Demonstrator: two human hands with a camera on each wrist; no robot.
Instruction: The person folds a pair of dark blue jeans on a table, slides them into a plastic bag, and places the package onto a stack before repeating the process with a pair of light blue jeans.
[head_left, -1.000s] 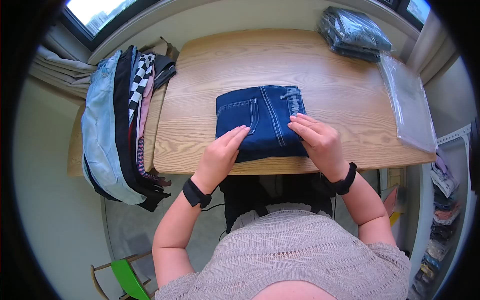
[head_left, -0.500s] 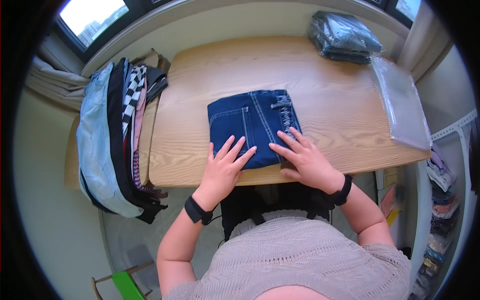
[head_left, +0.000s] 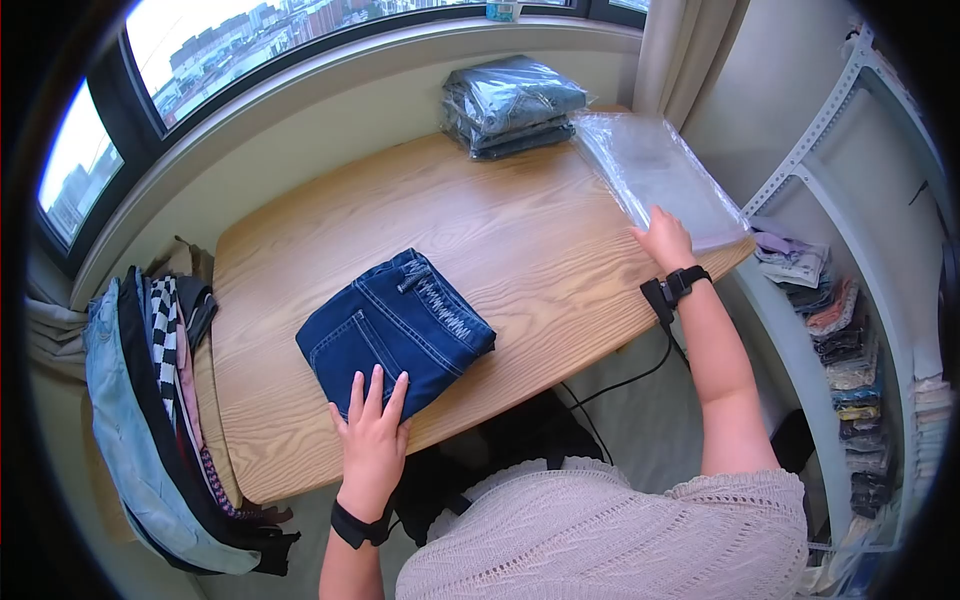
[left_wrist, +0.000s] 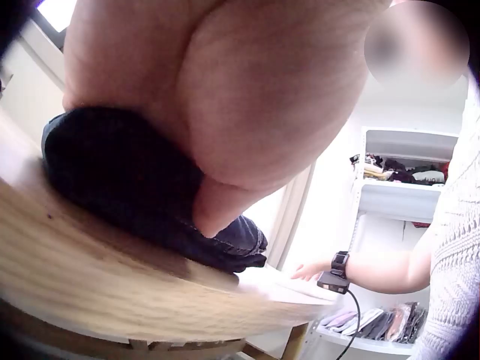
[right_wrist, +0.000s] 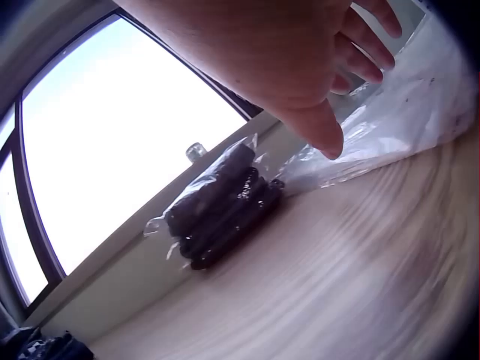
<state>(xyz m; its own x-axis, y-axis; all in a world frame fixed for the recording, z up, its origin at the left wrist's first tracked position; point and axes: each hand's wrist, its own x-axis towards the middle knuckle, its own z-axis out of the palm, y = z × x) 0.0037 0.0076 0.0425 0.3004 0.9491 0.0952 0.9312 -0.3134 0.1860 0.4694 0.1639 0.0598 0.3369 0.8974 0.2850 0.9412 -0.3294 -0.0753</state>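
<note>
Folded dark blue jeans [head_left: 395, 325] lie at an angle near the table's front edge, with a back pocket and pale stitching facing up. My left hand [head_left: 372, 445] rests on their near corner, fingers spread and straight. Off to the right, my right hand [head_left: 667, 242] is at the near edge of a stack of clear plastic bags [head_left: 660, 170]. In the right wrist view its fingers [right_wrist: 364, 56] are apart and extended over the plastic, and the thumb points down beside it.
Packed jeans in clear bags [head_left: 515, 105] are piled at the back of the wooden table [head_left: 300, 235]. Several trousers [head_left: 135, 420] hang over a surface at the left. Shelves [head_left: 850, 330] with folded clothes stand at the right. A cable [head_left: 640, 375] trails from the right wrist.
My right hand has left the jeans and reached right to the plastic bags. The left hand stays on the jeans, which now lie turned. The head view has swung right.
</note>
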